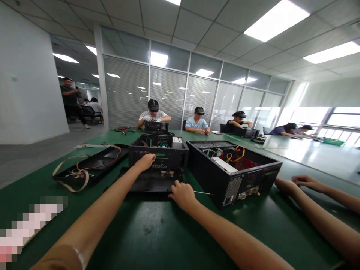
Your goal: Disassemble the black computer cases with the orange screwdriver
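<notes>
My left hand (pixel 144 162) is closed at the near face of an open black computer case (pixel 174 155). Whatever its fingertips pinch there, if anything, is hidden. In front of that case a black panel (pixel 152 183) lies flat on the table. My right hand (pixel 183 195) is curled at the panel's near right edge. A thin metal shaft, which looks like a screwdriver (pixel 204 193), sticks out to the right from this hand; its handle is covered by my fingers. Inside the case are bluish wires and a pale box-shaped part (pixel 177 142).
A larger open case (pixel 208 165) with orange cables stands close on the right, with a neighbour's hands (pixel 298 183) beyond it. A black cover (pixel 104 163) with ribbon cables lies left on the green table (pixel 149 228). Several people sit across, some with cases.
</notes>
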Tool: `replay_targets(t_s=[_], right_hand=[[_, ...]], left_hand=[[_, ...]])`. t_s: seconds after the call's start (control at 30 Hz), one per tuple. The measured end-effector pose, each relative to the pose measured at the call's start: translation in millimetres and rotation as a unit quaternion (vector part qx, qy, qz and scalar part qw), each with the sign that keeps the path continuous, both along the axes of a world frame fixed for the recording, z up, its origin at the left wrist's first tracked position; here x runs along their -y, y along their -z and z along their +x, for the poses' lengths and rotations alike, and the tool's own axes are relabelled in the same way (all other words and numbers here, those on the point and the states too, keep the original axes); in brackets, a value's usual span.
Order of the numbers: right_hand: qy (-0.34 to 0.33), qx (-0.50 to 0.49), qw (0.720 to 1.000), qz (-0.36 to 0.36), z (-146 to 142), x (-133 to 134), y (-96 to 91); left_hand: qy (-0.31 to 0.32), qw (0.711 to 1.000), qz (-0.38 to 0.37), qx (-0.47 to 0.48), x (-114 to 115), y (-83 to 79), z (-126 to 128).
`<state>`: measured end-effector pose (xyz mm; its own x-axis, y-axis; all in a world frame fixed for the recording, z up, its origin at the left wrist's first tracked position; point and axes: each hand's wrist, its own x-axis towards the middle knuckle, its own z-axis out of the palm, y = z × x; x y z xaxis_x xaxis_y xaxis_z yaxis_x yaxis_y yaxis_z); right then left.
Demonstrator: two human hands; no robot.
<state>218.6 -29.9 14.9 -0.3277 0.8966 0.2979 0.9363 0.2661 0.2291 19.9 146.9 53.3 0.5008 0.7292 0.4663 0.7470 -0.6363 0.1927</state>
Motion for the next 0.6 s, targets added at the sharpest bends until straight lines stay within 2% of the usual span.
replay_targets(t_s=[0.13, 0.2, 0.27, 0.33, 0.43, 0.6], right_hand=[[0.095, -0.033, 0.994, 0.043, 5, -53, 7.5], [0.116, -0.053, 0.991, 0.031, 8, -80, 9.3], [0.123, -0.068, 0.990, 0.004, 13, -106, 9.3], [0.127, -0.078, 0.989, -0.016, 19, -129, 7.9], [0.139, -0.092, 0.986, -0.031, 20, -161, 5.6], [0.150, -0.119, 0.978, -0.082, -10, -207, 3.0]], left_hand=[[-0.031, 0.999, -0.026, 0.024, -51, -4.0, 17], [-0.029, 0.999, -0.030, 0.029, -69, -4.4, 19], [-0.019, 0.999, -0.034, 0.037, -77, -3.0, 17], [-0.010, 0.998, -0.032, 0.056, -74, 0.6, 11], [-0.003, 0.996, -0.021, 0.092, -53, 10.8, 3], [-0.011, 0.989, 0.010, 0.146, -8, 42.2, 3]])
